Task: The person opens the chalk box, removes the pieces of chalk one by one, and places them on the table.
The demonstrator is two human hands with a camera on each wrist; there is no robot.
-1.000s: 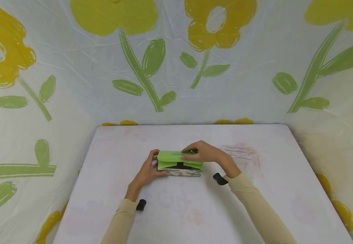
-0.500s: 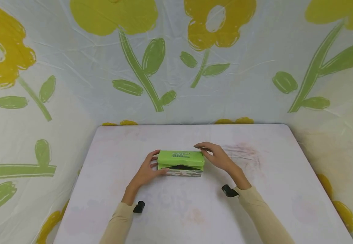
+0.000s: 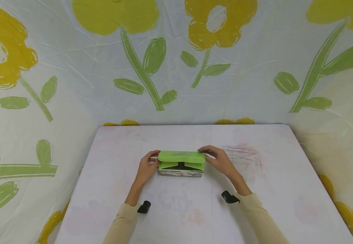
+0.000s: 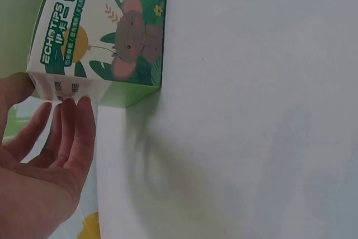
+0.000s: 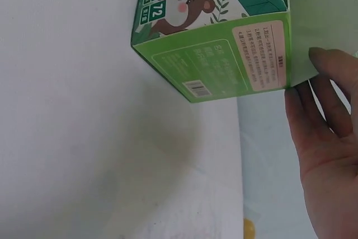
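A green cardboard chalk box [image 3: 180, 173] stands on the table, with its lid [image 3: 181, 156] raised part way and a dark gap below the front edge. Printed animals and leaves show on its front [image 4: 130, 40] in the left wrist view. My left hand [image 3: 146, 168] holds the left end, thumb at the lid's corner and fingertips against the end panel [image 4: 71, 89]. At the opposite end, my right hand [image 3: 221, 162] pinches the lid's edge between thumb and fingers. The right wrist view shows the green end panel [image 5: 224, 65] beside those fingers. What lies inside the box is hidden.
The white table [image 3: 176, 217] has faint coloured smudges and a reddish scribble [image 3: 244, 152] at the right. Cloth with large printed flowers [image 3: 240, 74] hangs behind and at both sides. Black wrist cameras [image 3: 144, 207] sit at both cuffs.
My right hand has moved from the lid's top to its right end. The lid dropped lower, then rose again. The left thumb has shifted from the box's front up to the lid's left end.
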